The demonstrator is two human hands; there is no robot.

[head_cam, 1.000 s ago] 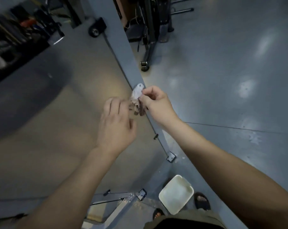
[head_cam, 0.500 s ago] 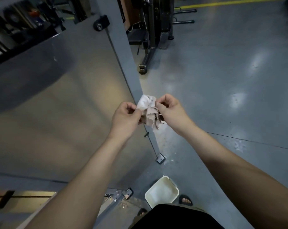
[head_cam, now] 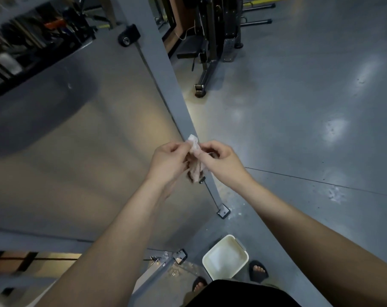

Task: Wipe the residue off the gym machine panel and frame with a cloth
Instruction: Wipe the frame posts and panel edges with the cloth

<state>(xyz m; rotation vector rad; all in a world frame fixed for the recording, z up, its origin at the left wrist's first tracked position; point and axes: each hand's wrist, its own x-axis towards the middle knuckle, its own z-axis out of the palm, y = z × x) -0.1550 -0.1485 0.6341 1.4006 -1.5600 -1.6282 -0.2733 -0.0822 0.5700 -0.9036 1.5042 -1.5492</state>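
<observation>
crumpled cloth (head_cam: 194, 160) pinched between left hand (head_cam: 169, 161) and right hand (head_cam: 221, 161), both arms outstretched beside frame (head_cam: 166, 69)

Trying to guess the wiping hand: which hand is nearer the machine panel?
Left. The left hand pinches the cloth in front of the panel, near its right edge; the right hand pinches it beyond the frame post, over the floor.
</observation>
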